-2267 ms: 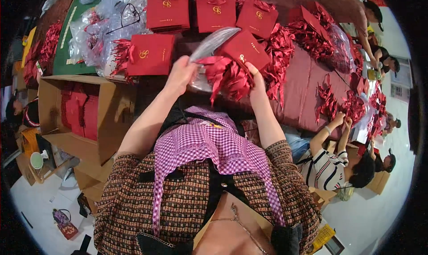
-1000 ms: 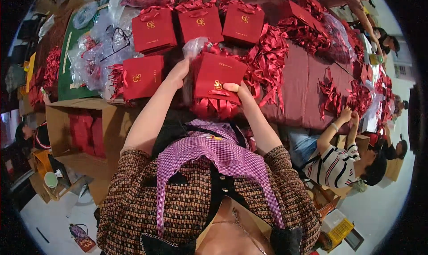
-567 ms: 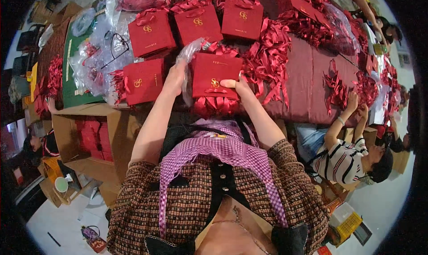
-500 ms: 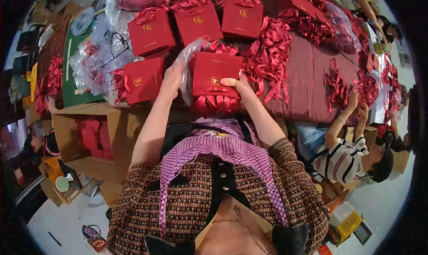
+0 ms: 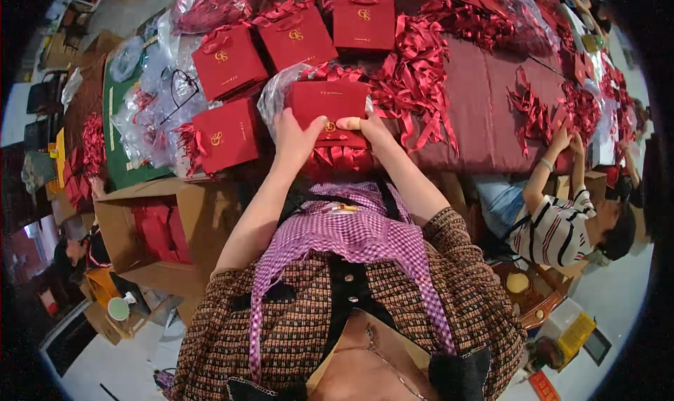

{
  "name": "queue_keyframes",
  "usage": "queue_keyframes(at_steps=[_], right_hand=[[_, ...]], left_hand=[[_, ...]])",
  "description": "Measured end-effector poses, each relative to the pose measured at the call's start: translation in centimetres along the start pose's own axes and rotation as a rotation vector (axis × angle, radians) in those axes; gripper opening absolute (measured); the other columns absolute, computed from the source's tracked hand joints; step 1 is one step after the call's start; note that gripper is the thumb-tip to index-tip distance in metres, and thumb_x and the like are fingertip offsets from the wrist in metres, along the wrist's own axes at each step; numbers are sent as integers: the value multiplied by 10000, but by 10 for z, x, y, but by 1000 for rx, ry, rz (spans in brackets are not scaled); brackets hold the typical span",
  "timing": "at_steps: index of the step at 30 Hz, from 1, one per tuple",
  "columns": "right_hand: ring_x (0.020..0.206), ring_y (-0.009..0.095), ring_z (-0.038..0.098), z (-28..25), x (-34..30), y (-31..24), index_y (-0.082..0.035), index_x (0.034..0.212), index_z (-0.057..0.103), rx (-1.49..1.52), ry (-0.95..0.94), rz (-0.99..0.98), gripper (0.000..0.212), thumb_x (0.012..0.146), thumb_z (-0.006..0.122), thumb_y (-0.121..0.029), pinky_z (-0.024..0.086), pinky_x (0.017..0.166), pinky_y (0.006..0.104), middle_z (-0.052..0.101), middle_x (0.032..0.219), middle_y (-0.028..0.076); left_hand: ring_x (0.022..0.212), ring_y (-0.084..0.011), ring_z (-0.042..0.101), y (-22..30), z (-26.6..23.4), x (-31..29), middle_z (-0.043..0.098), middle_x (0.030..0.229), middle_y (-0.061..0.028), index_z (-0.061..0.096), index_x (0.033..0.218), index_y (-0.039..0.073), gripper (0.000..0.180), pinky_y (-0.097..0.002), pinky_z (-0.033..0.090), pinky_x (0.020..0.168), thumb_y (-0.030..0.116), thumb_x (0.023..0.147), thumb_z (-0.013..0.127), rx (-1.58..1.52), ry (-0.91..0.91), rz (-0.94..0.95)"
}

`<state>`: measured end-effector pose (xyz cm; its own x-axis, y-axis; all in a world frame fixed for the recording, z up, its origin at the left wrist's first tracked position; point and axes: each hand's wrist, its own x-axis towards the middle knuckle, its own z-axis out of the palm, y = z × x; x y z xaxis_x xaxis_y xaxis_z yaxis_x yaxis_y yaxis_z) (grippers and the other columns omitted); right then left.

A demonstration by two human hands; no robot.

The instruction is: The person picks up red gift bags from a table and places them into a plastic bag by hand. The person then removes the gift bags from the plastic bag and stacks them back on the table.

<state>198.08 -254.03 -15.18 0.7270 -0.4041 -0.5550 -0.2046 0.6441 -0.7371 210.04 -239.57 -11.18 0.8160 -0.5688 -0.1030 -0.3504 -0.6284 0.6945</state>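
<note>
A stack of red paper gift bags (image 5: 328, 101) with gold print is gripped between my two hands at the table's near edge. My left hand (image 5: 298, 140) is closed on its left near corner, thumb on top. My right hand (image 5: 369, 129) holds the right near corner, its thumb also pressed on the top face. Crumpled clear plastic bag (image 5: 275, 98) film lies along the stack's left side, by my left fingers; whether it wraps underneath is hidden. Red ribbon handles (image 5: 340, 159) hang from the stack's near edge.
Several more gift-bag stacks (image 5: 298, 36) lie beyond and left. Loose red ribbons (image 5: 418, 85) heap to the right. A plastic pile (image 5: 151, 110) covers a green mat (image 5: 112, 148). An open cardboard box (image 5: 193, 222) stands at lower left. A co-worker (image 5: 554, 225) handles ribbons at right.
My left hand has moved from the clear plastic bag's edge onto the stack, its thumb now on top. The plastic has sunk lower and spread leftward. The whole view has shifted slightly.
</note>
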Motion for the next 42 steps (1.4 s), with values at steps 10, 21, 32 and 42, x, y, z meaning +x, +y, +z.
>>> queue_keyframes(at_steps=[10,21,32,42], right_hand=[[936,210,610,15,-6,1,1,1154,550,-51,59,-120,579,638,801,-70,489,838,342,637,1046,99],[1077,231,571,6,11,24,-15,1315,438,-149,24,-10,757,695,824,-215,458,920,351,571,1224,108],[939,175,612,-46,-12,14,28,1150,584,-782,72,-325,378,885,606,-240,465,842,297,664,939,126],[958,423,594,-50,43,-11,14,1204,439,-1274,161,-241,487,733,560,-16,475,820,478,614,990,286]], left_hand=[[1097,-250,557,-28,2,21,535,1239,-173,353,1305,-53,760,-356,447,945,199,735,789,-230,-207,-35],[1057,-252,575,-59,27,35,557,1181,-193,379,1204,-97,770,-343,469,912,206,665,839,-358,-260,-247],[978,-230,615,-56,36,33,599,1115,-158,391,1218,-56,697,-343,508,840,122,686,805,-413,-223,-95],[1017,-231,584,-56,32,35,570,1129,-181,367,1180,-88,747,-335,485,876,168,661,839,-527,-331,-211]])
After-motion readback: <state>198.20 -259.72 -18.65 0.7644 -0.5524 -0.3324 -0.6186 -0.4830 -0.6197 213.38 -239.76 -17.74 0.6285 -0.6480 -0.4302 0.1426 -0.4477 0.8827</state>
